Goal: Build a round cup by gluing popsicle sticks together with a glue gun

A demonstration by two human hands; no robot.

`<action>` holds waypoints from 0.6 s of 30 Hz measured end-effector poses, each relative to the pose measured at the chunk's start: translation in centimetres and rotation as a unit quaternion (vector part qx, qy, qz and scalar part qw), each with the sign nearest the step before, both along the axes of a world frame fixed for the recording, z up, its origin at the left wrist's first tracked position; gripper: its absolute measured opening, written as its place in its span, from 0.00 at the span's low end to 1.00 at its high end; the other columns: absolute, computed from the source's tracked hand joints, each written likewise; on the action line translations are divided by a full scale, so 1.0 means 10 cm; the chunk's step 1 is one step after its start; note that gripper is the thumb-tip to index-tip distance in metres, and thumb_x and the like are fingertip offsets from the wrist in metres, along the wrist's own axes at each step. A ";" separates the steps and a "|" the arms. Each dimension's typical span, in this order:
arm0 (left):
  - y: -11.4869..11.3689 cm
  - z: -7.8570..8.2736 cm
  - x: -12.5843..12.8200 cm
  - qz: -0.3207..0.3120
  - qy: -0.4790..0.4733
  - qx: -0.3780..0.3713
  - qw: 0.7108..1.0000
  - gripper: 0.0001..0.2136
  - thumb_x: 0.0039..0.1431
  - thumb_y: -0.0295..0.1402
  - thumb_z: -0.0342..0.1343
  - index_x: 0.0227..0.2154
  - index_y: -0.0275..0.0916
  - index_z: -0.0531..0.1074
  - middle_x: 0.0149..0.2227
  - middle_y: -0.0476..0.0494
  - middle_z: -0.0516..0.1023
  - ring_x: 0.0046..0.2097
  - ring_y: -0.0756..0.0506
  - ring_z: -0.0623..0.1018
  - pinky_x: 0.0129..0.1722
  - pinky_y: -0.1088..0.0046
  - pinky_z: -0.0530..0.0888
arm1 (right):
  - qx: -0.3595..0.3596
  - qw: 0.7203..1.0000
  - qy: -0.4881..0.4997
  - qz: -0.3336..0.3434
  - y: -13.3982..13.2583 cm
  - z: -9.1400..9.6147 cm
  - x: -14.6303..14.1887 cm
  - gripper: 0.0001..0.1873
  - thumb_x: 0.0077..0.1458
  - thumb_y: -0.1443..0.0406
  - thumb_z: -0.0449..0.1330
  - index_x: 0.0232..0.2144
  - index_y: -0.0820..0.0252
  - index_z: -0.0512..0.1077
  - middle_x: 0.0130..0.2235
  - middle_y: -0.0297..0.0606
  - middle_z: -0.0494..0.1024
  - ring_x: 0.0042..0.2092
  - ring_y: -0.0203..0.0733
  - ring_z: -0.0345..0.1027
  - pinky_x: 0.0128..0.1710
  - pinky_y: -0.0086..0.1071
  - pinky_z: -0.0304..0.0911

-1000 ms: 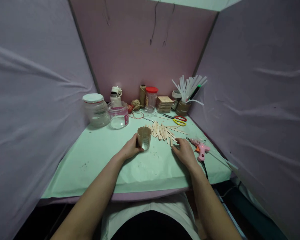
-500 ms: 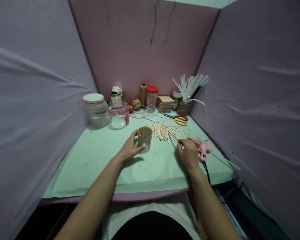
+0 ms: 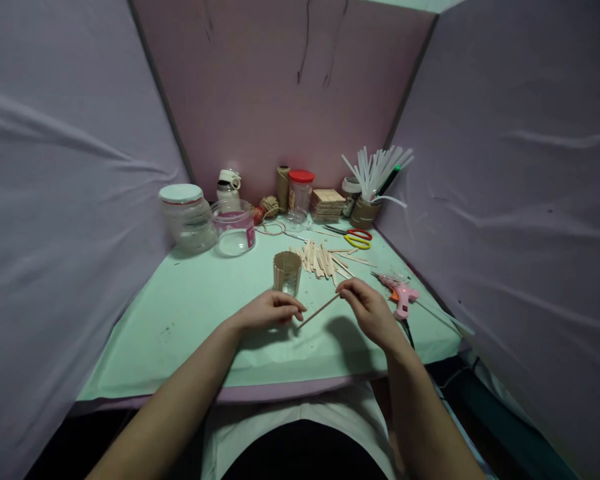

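Note:
My right hand [image 3: 370, 312] pinches the far end of a thin wooden stick [image 3: 319, 311] that slants down to the left above the green table [image 3: 190, 313]. My left hand [image 3: 269, 311] is curled, and its fingertips meet the stick's near end. Just beyond my left hand stands a small cup [image 3: 287, 273] clad in wooden sticks, untouched. A loose pile of wooden sticks [image 3: 323, 259] lies behind the cup to the right.
A pink glue gun [image 3: 400, 293] lies right of my right hand, its cord running off the front edge. At the back stand two clear jars [image 3: 187, 217], a red-lidded jar [image 3: 299, 197], twine, stacked wood pieces [image 3: 327, 205], scissors [image 3: 355, 237] and a holder of glue sticks [image 3: 373, 180]. Purple cloth walls close three sides.
My left hand let go of the cup and came toward me. My right hand lifted one stick from the pile and brought it to the middle, where both hands now hold it.

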State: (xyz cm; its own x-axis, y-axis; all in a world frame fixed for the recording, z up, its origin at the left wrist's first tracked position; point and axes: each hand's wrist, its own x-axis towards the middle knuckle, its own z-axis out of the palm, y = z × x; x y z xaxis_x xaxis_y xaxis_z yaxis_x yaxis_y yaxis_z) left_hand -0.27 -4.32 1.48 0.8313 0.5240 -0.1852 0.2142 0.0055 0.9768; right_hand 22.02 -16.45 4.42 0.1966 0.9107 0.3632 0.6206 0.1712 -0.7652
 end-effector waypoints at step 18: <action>-0.01 -0.02 0.01 -0.088 0.000 -0.128 0.988 0.18 0.37 0.42 0.72 0.28 0.34 0.78 0.23 0.50 0.74 0.25 0.54 0.67 0.26 0.77 0.62 | -0.016 0.998 0.004 0.057 0.07 -0.11 -0.21 0.08 0.59 0.61 0.55 0.40 0.55 0.71 0.38 0.37 0.77 0.38 0.41 0.71 0.40 0.34 0.66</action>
State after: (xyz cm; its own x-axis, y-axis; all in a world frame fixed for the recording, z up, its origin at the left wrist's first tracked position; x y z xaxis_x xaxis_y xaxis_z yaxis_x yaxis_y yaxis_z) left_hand -0.15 -4.46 1.30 0.9052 0.3078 -0.2930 0.2336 0.2155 0.9481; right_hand 19.90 -15.72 3.30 0.0935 0.9386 0.3320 0.5924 0.2156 -0.7762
